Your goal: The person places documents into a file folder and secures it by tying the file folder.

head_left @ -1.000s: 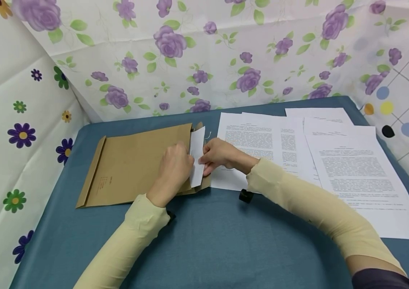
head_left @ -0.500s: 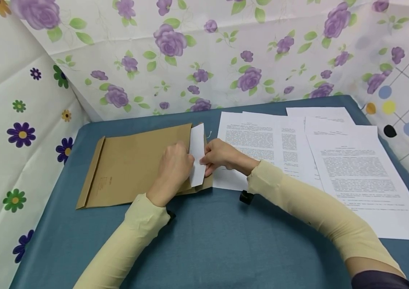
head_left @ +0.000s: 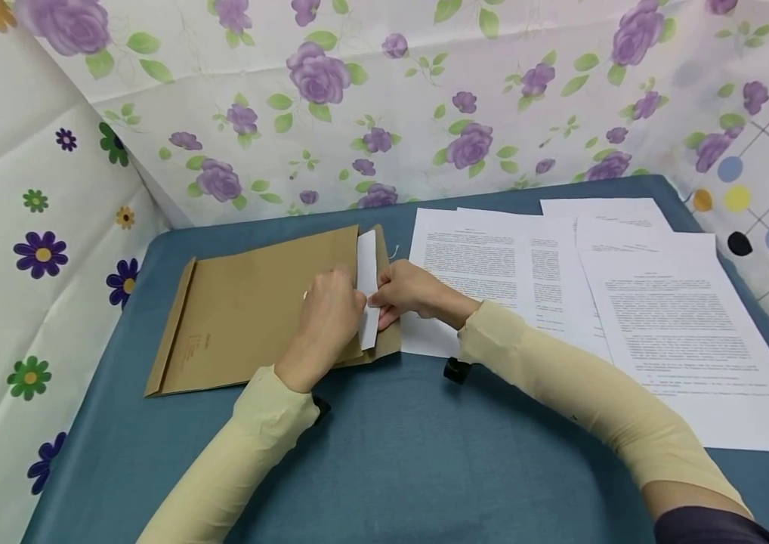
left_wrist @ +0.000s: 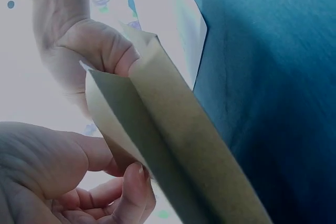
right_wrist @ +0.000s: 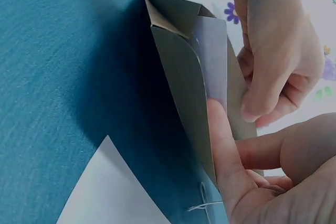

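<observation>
A brown paper envelope [head_left: 255,302] lies on the cloth, its mouth facing right. From that mouth sticks a narrow strip of white paper [head_left: 367,257]. The left hand [head_left: 326,325] pinches the upper edge of the mouth between thumb and fingers; the left wrist view shows the envelope [left_wrist: 173,103] gaping. At the opening, the right hand [head_left: 415,291] pinches the outer edge of the paper. In the right wrist view one finger lies along the paper [right_wrist: 212,51], inside the envelope's lower wall [right_wrist: 178,77].
Several printed sheets [head_left: 677,325] overlap on the right of the blue tablecloth [head_left: 425,453]. A thin white string [right_wrist: 202,205] shows by the envelope's mouth. A floral curtain [head_left: 412,98] stands behind the table, with patterned cloth at both sides.
The white paper has slid left into the envelope, so a narrower strip shows. The right hand has moved slightly left with it. The left hand has stayed at the envelope's edge.
</observation>
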### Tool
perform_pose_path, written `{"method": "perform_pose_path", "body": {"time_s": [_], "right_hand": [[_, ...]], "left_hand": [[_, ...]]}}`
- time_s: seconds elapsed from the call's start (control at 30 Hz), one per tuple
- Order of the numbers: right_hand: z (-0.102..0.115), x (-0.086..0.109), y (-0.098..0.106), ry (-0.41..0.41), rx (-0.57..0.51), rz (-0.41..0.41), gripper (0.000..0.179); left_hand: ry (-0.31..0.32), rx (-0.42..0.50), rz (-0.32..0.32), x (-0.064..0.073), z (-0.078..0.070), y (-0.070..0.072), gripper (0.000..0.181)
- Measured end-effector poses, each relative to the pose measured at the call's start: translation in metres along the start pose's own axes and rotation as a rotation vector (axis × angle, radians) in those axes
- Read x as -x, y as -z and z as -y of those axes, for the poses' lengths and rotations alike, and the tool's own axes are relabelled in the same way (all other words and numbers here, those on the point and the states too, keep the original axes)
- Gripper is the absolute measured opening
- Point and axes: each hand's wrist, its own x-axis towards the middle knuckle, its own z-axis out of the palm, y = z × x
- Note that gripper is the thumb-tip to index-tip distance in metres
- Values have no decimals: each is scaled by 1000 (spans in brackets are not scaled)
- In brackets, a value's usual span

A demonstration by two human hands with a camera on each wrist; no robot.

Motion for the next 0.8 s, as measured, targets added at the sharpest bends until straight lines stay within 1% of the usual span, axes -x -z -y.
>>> {"method": "perform_pose_path", "body": {"time_s": [0.1,0.27,0.47,0.53,0.63,0.73,0.8], "right_hand": [[1,2,2,1,-17,3,25],[0,2,5,8,-21,14,25],[-2,-3,-2,25,2,7,28],[-3,-6,-4,49,31,4,29],[-3,-9,-7,75,102,-17,33],[-2,-12,-7,82,172,-51,39],[-2,-14,-8,74,202,-63,41]], "left_hand": [[1,24,-3,0,0,2,21],[6,37,2,0,-2,5,23],[13,41,35,1,-5,7,12],[12,48,40,2,-6,7,9],[8,53,39,2,-6,7,11],[6,55,37,2,-5,6,18],[2,51,35,2,-5,6,20]]}}
